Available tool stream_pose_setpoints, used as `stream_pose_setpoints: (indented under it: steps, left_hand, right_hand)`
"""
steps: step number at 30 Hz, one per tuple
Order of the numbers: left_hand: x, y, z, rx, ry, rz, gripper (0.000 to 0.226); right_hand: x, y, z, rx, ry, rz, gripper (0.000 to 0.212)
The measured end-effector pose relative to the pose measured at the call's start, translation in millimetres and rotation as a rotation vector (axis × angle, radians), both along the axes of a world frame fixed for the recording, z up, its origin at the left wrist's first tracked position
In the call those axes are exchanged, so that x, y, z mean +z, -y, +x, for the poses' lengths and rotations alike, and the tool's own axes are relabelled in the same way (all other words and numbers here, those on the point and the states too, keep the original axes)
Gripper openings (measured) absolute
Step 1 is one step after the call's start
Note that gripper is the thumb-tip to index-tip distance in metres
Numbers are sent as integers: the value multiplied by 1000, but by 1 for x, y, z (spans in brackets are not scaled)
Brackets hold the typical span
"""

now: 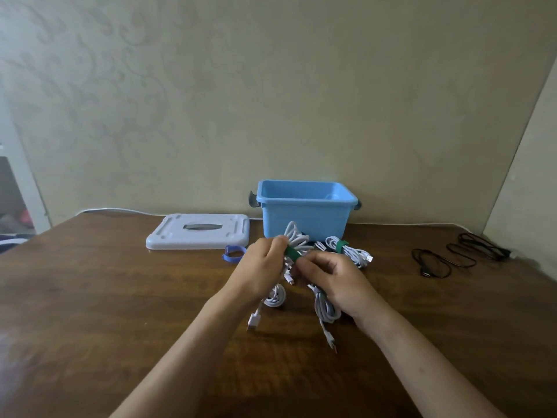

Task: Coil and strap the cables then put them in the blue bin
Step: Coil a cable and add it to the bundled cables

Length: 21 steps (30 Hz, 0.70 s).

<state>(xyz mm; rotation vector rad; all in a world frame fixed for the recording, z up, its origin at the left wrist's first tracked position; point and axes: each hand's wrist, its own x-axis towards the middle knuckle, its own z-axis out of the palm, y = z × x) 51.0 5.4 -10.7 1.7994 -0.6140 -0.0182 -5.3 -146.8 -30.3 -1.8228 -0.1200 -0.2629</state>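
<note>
So this is the strapping step, looks like. Both hands are up over the middle of the bench with a coiled white cable (pixel 297 238) pinched between them. The left hand (pixel 262 267) is closed on the bundle from the left, and the right hand (pixel 330 280) has its fingertips closed on the green strap (pixel 291 253) that wraps the coil's waist. I can't tell if the strap is fully cinched or only partway round.

Another white cable (pixel 349 250) with its own green strap lies just in front of the blue bin (pixel 307 206), so that one seems done but not binned. The bin looks empty from here. More loose white cable (pixel 324 309) trails under the hands, a blue strap (pixel 232 254) lies spare just left of them, and a black cable (pixel 452 257) lies uncoiled well off to the right.

My guess for the next move: press the strap's tail down so it grips, then lift the bundle over the bin's near wall and drop it in.

The bench (pixel 120 297) is dark brown wood grain. The bin's pale lid (pixel 197 233) lies flat to the left of it. A plain beige wall (pixel 271 101) stands right behind, with a corner on the right.
</note>
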Motion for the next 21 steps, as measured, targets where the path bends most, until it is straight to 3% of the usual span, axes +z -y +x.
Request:
stream_pose_setpoints:
  steps: [7,13,21]
  left_hand:
    - [2,2,0,-38,44,9,42]
    - [2,6,-5,-44,54,-27,45]
    - [-4,6,-3,38,212,144,54]
  right_hand:
    - [3,13,0,-27,-55,-149,11]
    - [5,9,-2,-68,-25,-87,16]
    - [0,4,-3,-66,71,36,17]
